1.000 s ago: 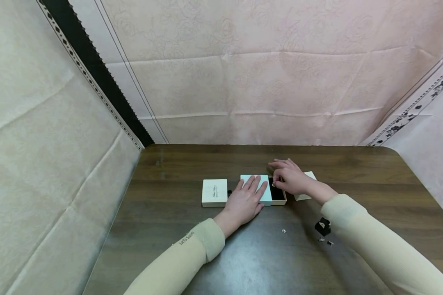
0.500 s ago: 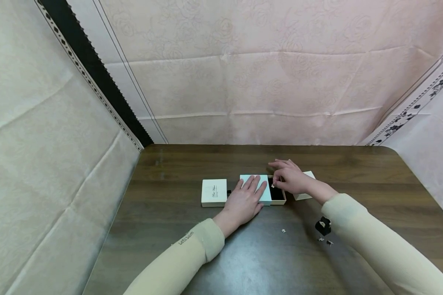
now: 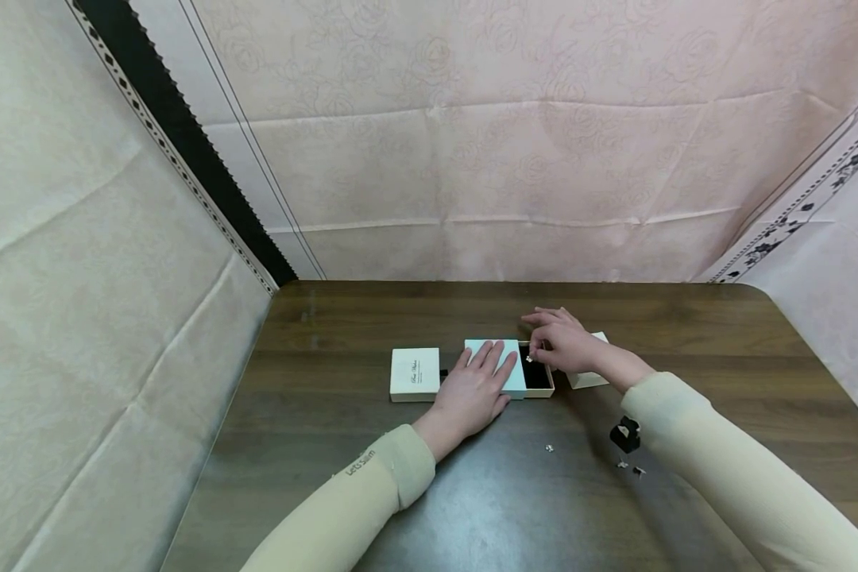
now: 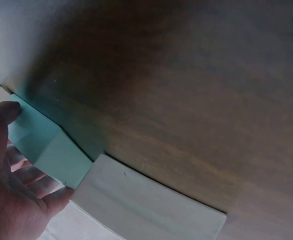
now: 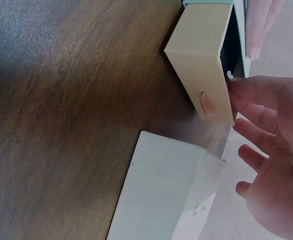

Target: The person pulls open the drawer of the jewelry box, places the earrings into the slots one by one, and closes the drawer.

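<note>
My left hand (image 3: 472, 393) lies with spread, straight fingers on the turquoise sleeve (image 3: 513, 384) of a small drawer box. In the left wrist view its thumb touches the sleeve's near side. The cream drawer (image 5: 201, 75), lined in black and with a small pull tab, sticks out to the right. Over this drawer, my right hand (image 3: 568, 347) pinches a small silver jewelry piece (image 5: 229, 74) between thumb and index finger; the other fingers are apart. Most of the piece is hidden by the fingertips.
A white lettered box (image 3: 415, 375) stands left of the turquoise one, and another white box (image 5: 161, 185) sits beneath the right wrist. Nearer lie a black piece (image 3: 625, 435) and several small silvery bits, one silvery bit (image 3: 549, 448) apart, on the wooden table (image 3: 472, 508).
Barely anything differs. The right hand stays at the drawer with only a slight shift of its fingers; the left hand keeps its place on the sleeve.
</note>
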Demonstrator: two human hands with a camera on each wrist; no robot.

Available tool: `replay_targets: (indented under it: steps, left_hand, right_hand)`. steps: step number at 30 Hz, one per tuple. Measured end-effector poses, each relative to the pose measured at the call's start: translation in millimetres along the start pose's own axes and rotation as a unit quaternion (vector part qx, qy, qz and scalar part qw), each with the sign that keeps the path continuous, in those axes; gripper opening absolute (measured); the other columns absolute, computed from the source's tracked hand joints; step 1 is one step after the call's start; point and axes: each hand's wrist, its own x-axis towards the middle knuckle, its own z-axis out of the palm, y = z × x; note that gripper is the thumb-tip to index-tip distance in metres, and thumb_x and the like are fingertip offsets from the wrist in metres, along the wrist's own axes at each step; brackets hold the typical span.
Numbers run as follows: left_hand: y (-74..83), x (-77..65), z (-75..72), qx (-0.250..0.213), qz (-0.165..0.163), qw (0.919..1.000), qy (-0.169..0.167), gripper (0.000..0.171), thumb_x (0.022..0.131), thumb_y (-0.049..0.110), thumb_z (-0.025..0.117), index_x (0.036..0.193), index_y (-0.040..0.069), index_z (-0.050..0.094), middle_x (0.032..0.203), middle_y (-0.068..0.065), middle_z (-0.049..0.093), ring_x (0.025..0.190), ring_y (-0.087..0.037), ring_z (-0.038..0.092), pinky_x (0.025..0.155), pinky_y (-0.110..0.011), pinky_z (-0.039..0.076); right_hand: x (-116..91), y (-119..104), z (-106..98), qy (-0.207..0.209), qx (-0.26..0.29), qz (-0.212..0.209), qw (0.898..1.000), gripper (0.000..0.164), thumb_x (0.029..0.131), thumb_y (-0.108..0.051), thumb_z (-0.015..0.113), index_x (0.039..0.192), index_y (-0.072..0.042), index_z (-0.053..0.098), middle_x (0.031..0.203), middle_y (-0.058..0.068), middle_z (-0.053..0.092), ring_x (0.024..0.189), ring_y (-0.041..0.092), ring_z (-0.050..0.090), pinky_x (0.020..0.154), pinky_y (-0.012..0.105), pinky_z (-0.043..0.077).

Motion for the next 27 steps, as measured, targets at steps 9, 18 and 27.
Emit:
replay_targets:
  steps: [9, 18, 27]
  left_hand:
    - [0.6, -0.2, 1.1, 0.006, 0.001, 1.0000, 0.003, 0.069, 0.111, 0.052, 0.051, 0.170, 0.019, 0.034, 0.172, -0.009, 0.036, 0.158, -0.023, 0.036, 0.125, -0.045, 0.037]
    - [0.9, 0.2, 0.4, 0.000, -0.001, 1.0000, -0.001, 0.069, 0.111, 0.052, 0.052, 0.169, 0.019, 0.034, 0.173, -0.009, 0.035, 0.158, -0.024, 0.036, 0.125, -0.045, 0.037]
    - [1.2, -0.2, -1.4, -0.005, -0.002, 1.0000, -0.006, 0.070, 0.111, 0.051, 0.052, 0.170, 0.019, 0.033, 0.173, -0.009, 0.034, 0.159, -0.023, 0.035, 0.125, -0.045, 0.036]
  right_hand:
    - [-0.5, -0.8, -1.4, 0.009, 0.005, 0.001, 1.000, 0.022, 0.098, -0.004, 0.071, 0.079, -0.014, 0.072, 0.151, 0.032, 0.055, 0.150, 0.058, 0.034, 0.119, 0.081, 0.016]
    - [0.4, 1.6, -1.6, -0.001, 0.032, -0.009, 0.999, 0.022, 0.100, -0.002, 0.068, 0.081, -0.011, 0.073, 0.150, 0.034, 0.055, 0.150, 0.060, 0.033, 0.121, 0.077, 0.018]
    - [-1.7, 3.1, -1.4, -0.008, 0.051, -0.020, 0.998, 0.021, 0.101, -0.001, 0.067, 0.083, -0.010, 0.072, 0.153, 0.036, 0.051, 0.150, 0.062, 0.030, 0.121, 0.078, 0.016]
